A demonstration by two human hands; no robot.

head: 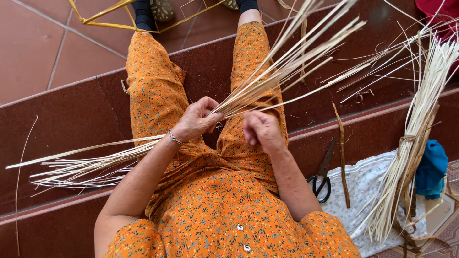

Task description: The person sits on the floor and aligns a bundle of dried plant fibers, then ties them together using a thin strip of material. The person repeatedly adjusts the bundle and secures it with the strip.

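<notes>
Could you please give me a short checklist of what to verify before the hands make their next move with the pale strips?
1. Left hand grips the bundle of pale strips: ok, fingers closed around it.
2. Right hand on the strips: cannot tell, it sits beside them, fingers curled.
3. Strips held together at the grip: ok, though both ends fan out loosely.
4. Scissors within reach: ok, lying on the step by the right arm.
5. Spare tied bundle at hand: ok, on the right.

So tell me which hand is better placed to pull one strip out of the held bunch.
Right, probably. The left hand is closed around the bunch of pale strips, pinning it over the lap. The right hand holds nothing and hovers just beside the strips where they fan out.
</notes>
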